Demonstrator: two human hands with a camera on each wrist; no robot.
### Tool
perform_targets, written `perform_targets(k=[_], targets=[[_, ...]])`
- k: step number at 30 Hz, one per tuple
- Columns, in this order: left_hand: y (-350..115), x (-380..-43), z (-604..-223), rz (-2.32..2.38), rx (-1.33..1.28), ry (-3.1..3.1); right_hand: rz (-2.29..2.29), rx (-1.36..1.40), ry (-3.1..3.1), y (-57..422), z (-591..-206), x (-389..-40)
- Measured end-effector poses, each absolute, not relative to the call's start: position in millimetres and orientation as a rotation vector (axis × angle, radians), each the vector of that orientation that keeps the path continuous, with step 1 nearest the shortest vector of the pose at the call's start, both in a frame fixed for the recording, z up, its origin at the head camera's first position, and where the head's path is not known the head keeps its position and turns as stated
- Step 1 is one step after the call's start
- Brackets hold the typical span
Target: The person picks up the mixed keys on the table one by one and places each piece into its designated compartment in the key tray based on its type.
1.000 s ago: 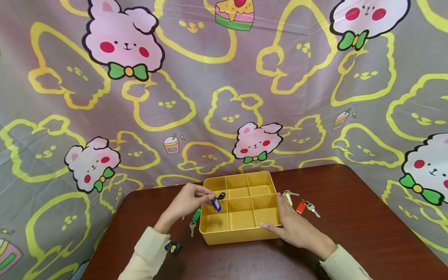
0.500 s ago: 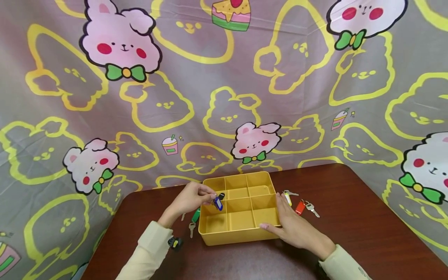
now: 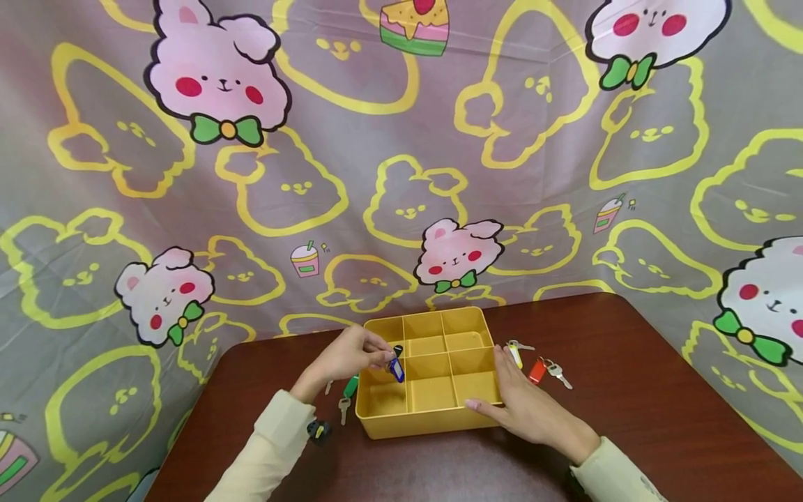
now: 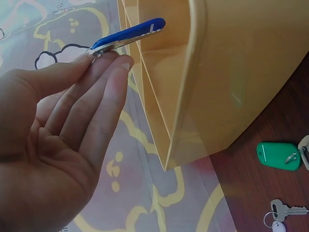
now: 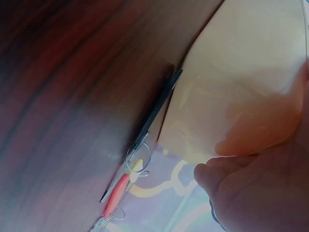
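Observation:
My left hand (image 3: 351, 355) pinches a blue key tag (image 3: 397, 370) near its ring end, between thumb and fingertips. The tag hangs over the left side of a yellow six-compartment box (image 3: 433, 420). In the left wrist view the blue tag (image 4: 130, 35) points toward the box rim, with a metal key alongside it. A black key tag (image 3: 398, 351) shows in the box's back left compartment, partly behind the blue one. My right hand (image 3: 533, 408) rests against the box's right side, fingers straight along the wall and thumb at the front rim.
Left of the box lie a green key tag (image 3: 351, 385) and a key (image 3: 344, 410). To its right are a yellow tag (image 3: 516, 356) and a red tag (image 3: 537, 371), both with keys. Another black tag (image 5: 157, 108) lies by the right wall. A patterned cloth (image 3: 533, 139) hangs behind.
My left hand has shifted slightly right with the blue key tag, bringing it further over the box. My right hand stays in place against the box.

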State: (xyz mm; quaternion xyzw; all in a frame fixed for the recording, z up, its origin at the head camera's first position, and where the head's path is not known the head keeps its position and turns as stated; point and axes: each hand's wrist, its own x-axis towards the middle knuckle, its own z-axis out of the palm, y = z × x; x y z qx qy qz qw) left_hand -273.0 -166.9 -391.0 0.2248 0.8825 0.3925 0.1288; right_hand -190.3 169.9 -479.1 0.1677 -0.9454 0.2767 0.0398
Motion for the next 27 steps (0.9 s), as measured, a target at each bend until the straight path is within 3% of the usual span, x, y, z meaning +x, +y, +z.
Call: perform_targets(k=[27], targets=[[-170.6,-274.0,-392.8,1.065,0.679,2.603,0.839,0.513,-2.901,168.0,-475.3,-188.0]])
